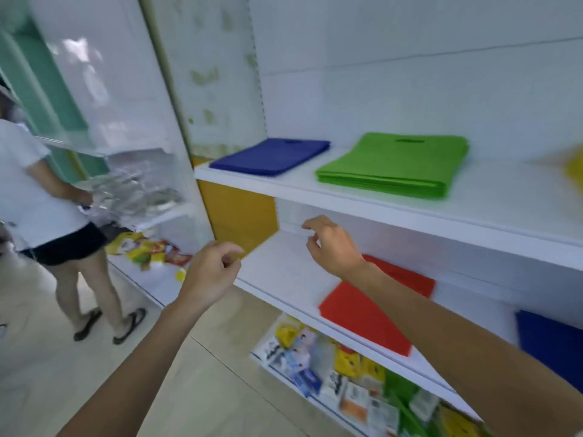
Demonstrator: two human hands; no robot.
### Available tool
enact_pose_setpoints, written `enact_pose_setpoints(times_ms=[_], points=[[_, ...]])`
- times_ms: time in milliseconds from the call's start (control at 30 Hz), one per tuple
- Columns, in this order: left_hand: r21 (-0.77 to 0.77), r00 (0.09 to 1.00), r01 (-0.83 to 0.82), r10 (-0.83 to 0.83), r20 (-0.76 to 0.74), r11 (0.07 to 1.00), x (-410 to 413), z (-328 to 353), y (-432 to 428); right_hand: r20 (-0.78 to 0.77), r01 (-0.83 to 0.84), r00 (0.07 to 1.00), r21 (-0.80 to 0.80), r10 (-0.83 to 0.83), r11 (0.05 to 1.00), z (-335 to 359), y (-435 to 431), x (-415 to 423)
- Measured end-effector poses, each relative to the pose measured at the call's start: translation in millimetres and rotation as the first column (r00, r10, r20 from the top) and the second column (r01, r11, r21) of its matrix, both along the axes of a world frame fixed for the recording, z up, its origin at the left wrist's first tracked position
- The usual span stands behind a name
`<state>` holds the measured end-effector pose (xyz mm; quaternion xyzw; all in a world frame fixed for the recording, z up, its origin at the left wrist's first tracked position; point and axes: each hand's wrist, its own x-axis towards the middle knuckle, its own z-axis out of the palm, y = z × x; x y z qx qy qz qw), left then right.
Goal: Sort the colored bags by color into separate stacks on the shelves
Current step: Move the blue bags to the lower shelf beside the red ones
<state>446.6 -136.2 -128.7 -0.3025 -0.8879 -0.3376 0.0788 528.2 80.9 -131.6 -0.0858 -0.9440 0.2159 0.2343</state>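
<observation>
On the upper white shelf point(504, 209), a flat stack of dark blue fabric bags point(271, 156) lies at the left and a thicker stack of green fabric bags point(394, 165) just beside it. Both have their cut-out handle slots towards the far wall. Bare shelf stretches right of the green stack to a blurred yellow shape point(575, 167).

On the middle white shelf point(284, 269), a flat red fabric bag point(362, 313) lies askew, one corner near the front edge. A second blue bag point(555, 342) lies well right.

The left hand point(211, 272) and the right hand point(334, 247) hover before the shelf's bare left part, fingers loosely curled, holding nothing.

Below, mixed small packets point(331, 367) lie heaped.
</observation>
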Motion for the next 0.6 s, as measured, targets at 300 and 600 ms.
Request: enact_pose_setpoints(times_ms=[300,600], points=[[0.037,0.996,-0.027,0.03,-0.079,0.999,-89.8,45.1,-10.8,-0.171,-0.045,0.984,0.031,0.049,0.999,73.1,-21.6,-111.7],[0.104,0.998,0.008,-0.001,-0.059,0.995,-206.0,66.1,30.2,-0.133,-0.007,0.991,0.01,0.009,1.0,102.9,25.8,-235.3]])
